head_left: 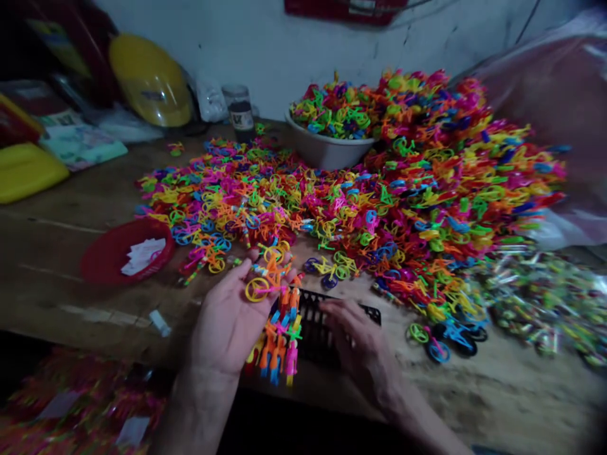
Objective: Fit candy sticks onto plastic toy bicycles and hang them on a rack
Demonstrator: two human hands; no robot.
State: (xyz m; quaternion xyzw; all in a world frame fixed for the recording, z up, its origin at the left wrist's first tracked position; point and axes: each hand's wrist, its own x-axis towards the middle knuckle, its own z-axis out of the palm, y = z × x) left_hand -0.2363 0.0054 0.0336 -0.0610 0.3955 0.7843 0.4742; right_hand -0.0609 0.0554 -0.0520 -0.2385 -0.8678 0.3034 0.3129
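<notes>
Palm up, my left hand [227, 309] holds a small plastic toy tricycle [272, 268] with an orange frame and yellow wheels across its fingers. Just right of that hand, several bright toy figures [279, 341] in orange, blue and pink lie in a row at the left end of a black slotted tray [308, 338]. My right hand [355, 347], slightly blurred, is over the tray's right part with its fingers stretched out and nothing visible in them. Behind the tray lies a yellow and purple toy tricycle [334, 266].
A large heap of toy parts [427, 189] covers the back of the wooden table, around a white bowl [327, 151]. At left sit a red basket [99, 256] with paper slips and a yellow helmet [149, 79]. Wrapped pieces [545, 303] and a blue toy tricycle [458, 335] lie at right.
</notes>
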